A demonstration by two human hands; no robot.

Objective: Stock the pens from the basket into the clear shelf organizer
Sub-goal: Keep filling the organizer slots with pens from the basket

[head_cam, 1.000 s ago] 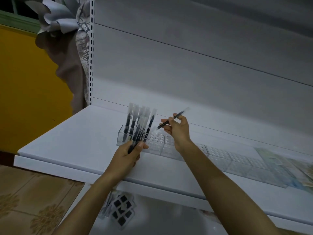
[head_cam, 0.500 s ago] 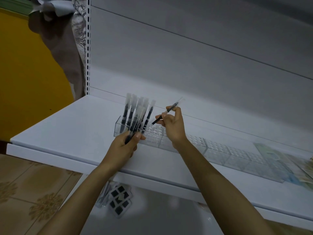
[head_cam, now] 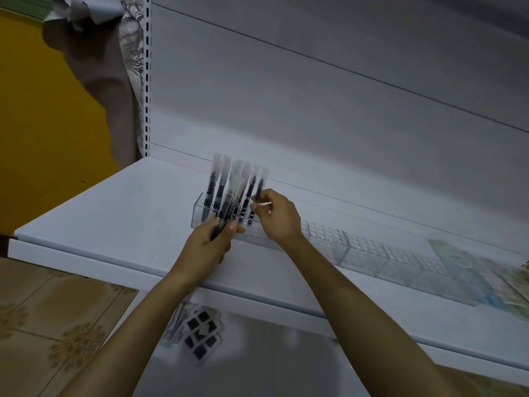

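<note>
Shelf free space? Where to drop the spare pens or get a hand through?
Widest bare patch: shelf between the slotted upright and the left end of the organizer. Narrower strips: along the front lip, and between organizer and back panel. Crowded: organizer's left end, with standing pens, left hand gripping a bundle, right hand pinching one pen; printed sheets at far right.

Single head-worn wide-angle view, forward and down, close over the white shelf (head_cam: 114, 213).
</note>
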